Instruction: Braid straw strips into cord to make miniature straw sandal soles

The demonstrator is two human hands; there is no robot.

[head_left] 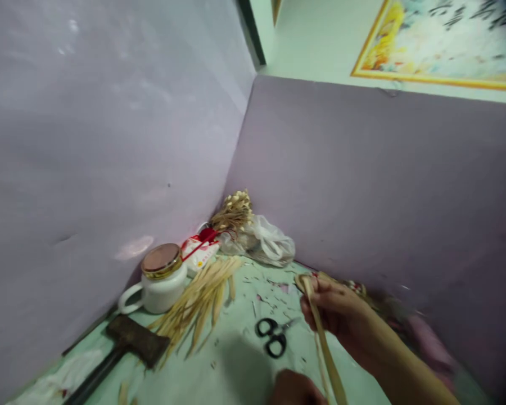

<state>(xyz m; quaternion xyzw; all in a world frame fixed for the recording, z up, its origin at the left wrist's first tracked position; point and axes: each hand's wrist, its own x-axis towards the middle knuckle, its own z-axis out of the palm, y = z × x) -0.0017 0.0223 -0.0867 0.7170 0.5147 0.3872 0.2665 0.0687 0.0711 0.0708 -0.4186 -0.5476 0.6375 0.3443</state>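
Observation:
My right hand (339, 306) pinches a coiled piece of pale straw strip (301, 282) between thumb and fingers. A long flat end of the strip (329, 360) hangs from it toward the bottom edge, with a thinner strand beside it. My left hand (297, 388) shows only in part at the bottom edge, blurred and curled closed; what it holds, if anything, is hidden. Black-handled scissors (275, 336) lie on the pale green tabletop (202, 374), left of my right hand. A bundle of dry straw strips (204, 301) is spread farther left.
A hammer-like tool (137, 340) with a dark handle lies at the left. Behind it stands a white mug (164, 292) with a pinkish lid. A red-and-white packet (200, 253), a plastic bag (274, 244) and dried stalks (236, 211) fill the corner by the walls.

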